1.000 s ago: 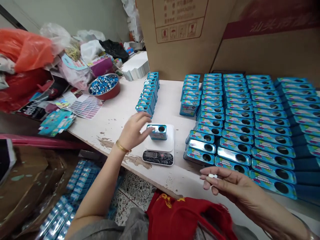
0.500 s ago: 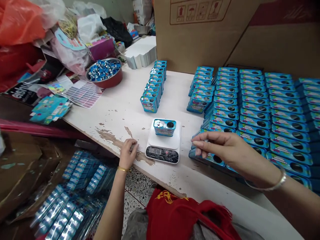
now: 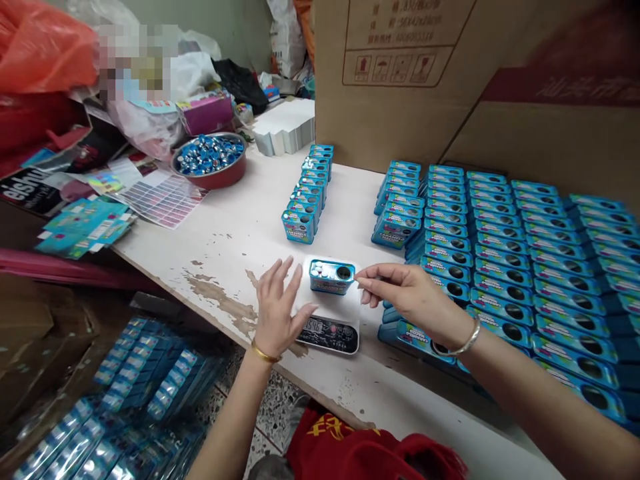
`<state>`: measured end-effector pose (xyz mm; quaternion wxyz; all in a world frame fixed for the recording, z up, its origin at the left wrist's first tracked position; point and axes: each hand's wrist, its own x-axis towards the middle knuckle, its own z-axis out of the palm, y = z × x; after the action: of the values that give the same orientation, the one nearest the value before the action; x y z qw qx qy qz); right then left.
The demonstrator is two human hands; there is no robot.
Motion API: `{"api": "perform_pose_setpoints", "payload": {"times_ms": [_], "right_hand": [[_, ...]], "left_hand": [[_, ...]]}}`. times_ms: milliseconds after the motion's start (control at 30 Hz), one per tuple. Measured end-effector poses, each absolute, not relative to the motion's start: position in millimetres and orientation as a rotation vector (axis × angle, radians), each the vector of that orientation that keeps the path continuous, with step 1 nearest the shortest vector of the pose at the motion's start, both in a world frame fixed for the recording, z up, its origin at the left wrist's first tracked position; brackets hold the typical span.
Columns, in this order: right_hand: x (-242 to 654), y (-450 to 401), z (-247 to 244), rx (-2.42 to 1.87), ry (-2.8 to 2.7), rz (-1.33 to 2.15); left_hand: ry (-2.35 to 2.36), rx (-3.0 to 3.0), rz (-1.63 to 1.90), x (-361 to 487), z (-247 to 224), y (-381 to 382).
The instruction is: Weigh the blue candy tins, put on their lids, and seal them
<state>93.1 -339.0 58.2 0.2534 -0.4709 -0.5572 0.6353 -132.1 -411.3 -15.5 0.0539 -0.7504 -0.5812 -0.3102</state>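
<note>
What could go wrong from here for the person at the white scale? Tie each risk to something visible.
1. The small white pellets atop the blue rectangular container might spill if the right hand at its right end nudges it.
2. The open left hand could bump the white scale with a black panel, disturbing its reading.
3. The right forearm might topple the closely packed blue containers beside it.

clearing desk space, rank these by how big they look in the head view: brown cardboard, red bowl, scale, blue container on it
1. Brown cardboard
2. Red bowl and scale, unranked: close, and the left hand partly covers the scale
3. Blue container
</note>
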Motion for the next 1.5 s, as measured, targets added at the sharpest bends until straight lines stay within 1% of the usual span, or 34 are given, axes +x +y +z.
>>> {"api": "perform_pose_setpoints", "payload": {"times_ms": [133, 333, 667, 867, 1033, 1200, 1333, 1500], "right_hand": [[92.9, -339.1, 45.4, -1.271, -1.421, 1.765], [90.7, -337.7, 38.1, -1.206, -1.356, 1.830], [121.9, -349.3, 47.6, -1.248, -1.277, 1.798], [137.0, -362.3, 53.8, -1.232, -1.277, 1.816], [147.4, -370.3, 53.4, -1.190, -1.262, 1.852], [159.3, -380.6, 53.3, -1.147, -1.111, 1.943], [170.2, -385.4, 50.8, -1.129, -1.002, 1.945], [188.6, -386.9, 43.5, -1.163, -0.965, 1.842]], "left_hand": [[-1.697, -2.342, -0.773, -114.5, -2.9, -394.2], [-1.618, -2.455, -0.696, -98.4, 2.7, -380.5], [-1.594, -2.494, -0.684, -104.6, 10.4, -375.0], [-1.392, -2.540, -0.621, -97.3, 13.8, -378.4], [-1.517, -2.506, -0.687, -103.1, 17.3, -370.5], [-1.528, -2.721, -0.504, -102.6, 29.6, -334.3], [-1.392, -2.813, -0.479, -69.6, 36.8, -283.1], [-1.209, -2.887, -0.369, -22.7, 13.5, -220.3]]}}
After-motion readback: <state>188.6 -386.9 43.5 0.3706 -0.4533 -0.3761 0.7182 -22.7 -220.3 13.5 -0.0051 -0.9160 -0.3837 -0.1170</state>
